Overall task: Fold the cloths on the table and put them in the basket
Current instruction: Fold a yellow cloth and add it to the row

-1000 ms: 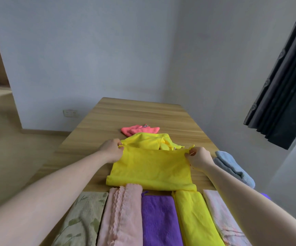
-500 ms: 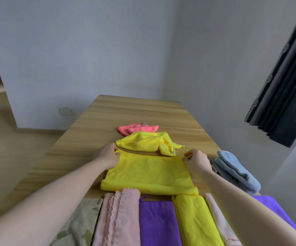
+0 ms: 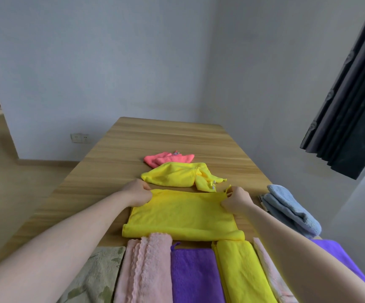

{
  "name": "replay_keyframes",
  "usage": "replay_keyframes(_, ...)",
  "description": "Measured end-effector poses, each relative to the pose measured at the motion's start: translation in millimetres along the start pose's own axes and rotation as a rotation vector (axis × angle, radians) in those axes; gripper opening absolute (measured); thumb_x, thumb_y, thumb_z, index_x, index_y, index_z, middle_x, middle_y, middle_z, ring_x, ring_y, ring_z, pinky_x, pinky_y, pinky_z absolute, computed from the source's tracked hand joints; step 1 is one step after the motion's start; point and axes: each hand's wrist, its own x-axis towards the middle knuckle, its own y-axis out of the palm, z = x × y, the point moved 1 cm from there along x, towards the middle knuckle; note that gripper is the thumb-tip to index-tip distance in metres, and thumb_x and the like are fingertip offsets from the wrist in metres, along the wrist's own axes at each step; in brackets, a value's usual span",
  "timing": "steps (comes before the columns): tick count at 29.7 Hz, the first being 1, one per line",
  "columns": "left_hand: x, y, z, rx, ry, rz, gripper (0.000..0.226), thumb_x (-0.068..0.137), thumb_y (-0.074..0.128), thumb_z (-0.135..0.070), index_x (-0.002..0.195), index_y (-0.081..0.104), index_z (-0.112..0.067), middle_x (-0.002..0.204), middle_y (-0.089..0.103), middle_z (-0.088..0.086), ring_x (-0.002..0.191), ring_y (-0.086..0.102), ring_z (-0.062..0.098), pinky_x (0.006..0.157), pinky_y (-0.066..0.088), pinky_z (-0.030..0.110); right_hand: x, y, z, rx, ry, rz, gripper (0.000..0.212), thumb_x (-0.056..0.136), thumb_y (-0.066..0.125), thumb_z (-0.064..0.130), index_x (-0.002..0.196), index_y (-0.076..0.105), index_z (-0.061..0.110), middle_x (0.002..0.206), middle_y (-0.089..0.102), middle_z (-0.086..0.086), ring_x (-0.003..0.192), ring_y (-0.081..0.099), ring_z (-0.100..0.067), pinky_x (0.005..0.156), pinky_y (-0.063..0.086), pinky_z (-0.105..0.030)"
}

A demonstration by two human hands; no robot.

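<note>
Pinching the far corners of the flat yellow microfibre cloth [image 3: 183,215] were both hands. Left hand [image 3: 138,194] gripped one corner, right hand [image 3: 237,199] the other, on the wooden bench [image 3: 166,138].

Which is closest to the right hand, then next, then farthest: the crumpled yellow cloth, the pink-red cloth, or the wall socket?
From the right hand, in the head view:
1. Crumpled yellow cloth, just beyond the hand, toward the left.
2. Pink-red cloth, farther up the table.
3. Wall socket, on the wall past the table's left edge.

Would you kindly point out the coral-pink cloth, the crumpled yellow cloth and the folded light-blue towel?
Coral-pink cloth [image 3: 168,159], head view, middle of its top.
Crumpled yellow cloth [image 3: 172,176], head view, its broad left part.
Folded light-blue towel [image 3: 286,202], head view, upper layer.
</note>
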Motion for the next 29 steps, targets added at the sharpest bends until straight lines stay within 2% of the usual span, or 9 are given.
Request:
replay_keyframes(2, -2.7, -5.5, -4.7, -0.010, 0.020, 0.012, 0.016, 0.083, 0.066, -0.019, 0.094, 0.076, -0.023, 0.104, 0.071, -0.001, 0.093, 0.062, 0.016, 0.067, 0.046, 0.025, -1.7, -5.6, 3.7, 0.009, 0.005, -0.002, 0.004, 0.084, 0.059, 0.013, 0.083, 0.056, 0.011, 0.080, 0.055, -0.003, 0.063, 0.049, -0.016, 0.047, 0.038, -0.024)
replay_keyframes(4, -5.8, -13.4, -7.3, -0.019, 0.038, -0.008, 0.006, 0.080, 0.072, -0.023, 0.085, 0.074, -0.024, 0.093, 0.068, -0.004, 0.086, 0.060, 0.014, 0.065, 0.046, 0.025, -5.2, -12.6, 7.3, 0.015, -0.033, -0.001, 0.011, 0.084, 0.059, 0.017, 0.092, 0.064, 0.012, 0.080, 0.057, -0.002, 0.064, 0.052, -0.016, 0.050, 0.040, -0.025)
replay_keyframes(6, -13.1, -21.9, -10.0, -0.022, 0.064, -0.062, 0.006, 0.076, 0.074, -0.023, 0.083, 0.072, -0.025, 0.088, 0.068, -0.005, 0.085, 0.061, 0.016, 0.064, 0.045, 0.026, -14.6, -23.6, 10.0, 0.013, -0.096, -0.014, 0.015, 0.086, 0.060, 0.018, 0.100, 0.065, 0.018, 0.082, 0.059, 0.001, 0.065, 0.054, -0.014, 0.049, 0.041, -0.022)
replay_keyframes(11, -26.6, -39.6, -14.6, -0.036, 0.196, -0.230, 0.012, 0.070, 0.073, -0.019, 0.075, 0.067, -0.028, 0.076, 0.065, -0.009, 0.074, 0.059, 0.015, 0.059, 0.042, 0.026, -24.7, -41.5, 9.7, -0.011, -0.222, -0.120, 0.021, 0.079, 0.065, 0.011, 0.097, 0.070, 0.022, 0.088, 0.065, 0.001, 0.069, 0.056, -0.013, 0.050, 0.043, -0.024)
replay_keyframes(13, -32.5, -44.6, -13.8, -0.015, 0.242, -0.273, 0.014, 0.068, 0.073, -0.019, 0.071, 0.066, -0.031, 0.074, 0.066, -0.010, 0.073, 0.061, 0.015, 0.060, 0.044, 0.028, -29.3, -45.3, 6.6, 0.003, -0.268, -0.164, 0.023, 0.077, 0.068, 0.008, 0.095, 0.072, 0.023, 0.091, 0.069, 0.002, 0.076, 0.061, -0.016, 0.057, 0.049, -0.027)
replay_keyframes(16, -47.2, -48.7, -10.9, 0.049, 0.291, -0.308, 0.018, 0.070, 0.074, -0.016, 0.069, 0.063, -0.031, 0.072, 0.065, -0.013, 0.070, 0.060, 0.013, 0.057, 0.042, 0.027, -43.6, -51.4, -0.1, 0.005, -0.336, -0.223, 0.019, 0.079, 0.072, 0.008, 0.085, 0.070, 0.026, 0.082, 0.066, 0.009, 0.081, 0.063, -0.017, 0.066, 0.053, -0.032)
replay_keyframes(19, -63.5, -45.3, -6.7, 0.157, 0.310, -0.290, 0.021, 0.072, 0.075, -0.013, 0.069, 0.062, -0.030, 0.073, 0.063, -0.014, 0.068, 0.055, 0.007, 0.054, 0.038, 0.025, -56.5, -51.1, -9.0, -0.059, -0.393, -0.242, 0.020, 0.080, 0.074, 0.011, 0.080, 0.066, 0.030, 0.075, 0.061, 0.015, 0.078, 0.061, -0.015, 0.061, 0.047, -0.025)
replay_keyframes(25, -85.6, -25.9, 7.5, 0.310, 0.330, -0.188, 0.024, 0.069, 0.068, -0.011, 0.067, 0.055, -0.032, 0.080, 0.059, -0.016, 0.081, 0.055, 0.013, 0.069, 0.045, 0.029, -88.1, -43.9, -18.4, -0.261, -0.464, -0.193, 0.024, 0.081, 0.064, 0.010, 0.092, 0.073, 0.029, 0.085, 0.061, 0.014, 0.083, 0.060, -0.014, 0.065, 0.044, -0.025)
replay_keyframes(29, -93.0, -21.4, 8.0, 0.357, 0.308, -0.130, 0.022, 0.071, 0.065, -0.015, 0.071, 0.054, -0.034, 0.081, 0.053, -0.019, 0.086, 0.053, 0.013, 0.070, 0.042, 0.028, -104.2, -40.3, -26.8, -0.328, -0.482, -0.157, 0.023, 0.084, 0.065, 0.016, 0.098, 0.074, 0.030, 0.088, 0.059, 0.017, 0.088, 0.061, -0.011, 0.068, 0.045, -0.024)
